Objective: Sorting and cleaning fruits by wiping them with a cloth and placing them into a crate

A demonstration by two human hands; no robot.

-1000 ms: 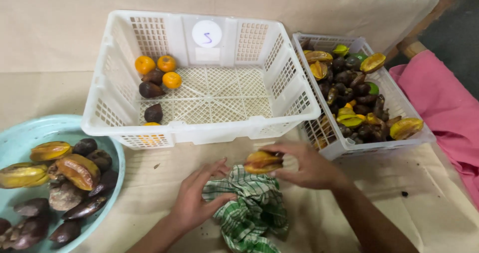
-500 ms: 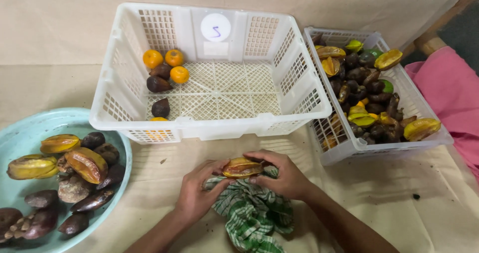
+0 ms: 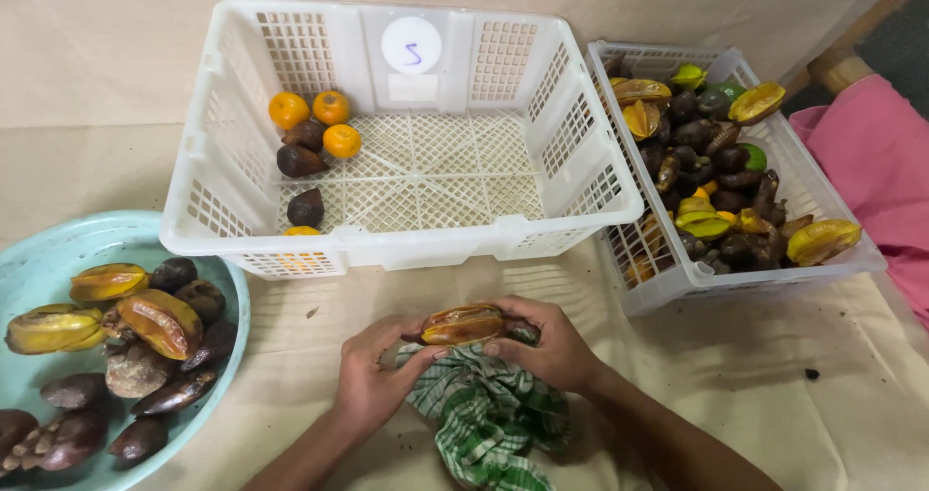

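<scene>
Since a second ago the right hand (image 3: 554, 351) has come in from the right toward the left hand (image 3: 373, 380), and the fruit (image 3: 462, 325) has travelled with it to sit over the cloth (image 3: 489, 414) between both hands. The covered tabletop (image 3: 774, 404) carries a big white basket (image 3: 232, 210) with a few orange and dark fruits at its left end, a smaller basket (image 3: 677, 283) at the right heaped with dark and yellow fruit, and a pale blue basin (image 3: 58, 249) at the left holding more. The green checked cloth lies bunched under the hands. The brownish-orange ribbed fruit lies with its long axis running left to right, level, one end at each hand. The left hand pinches its left end with thumb and fingers curled up from below; the right hand cups the right end, fingers wrapped over it. Both hands touch it, neither nearer.
</scene>
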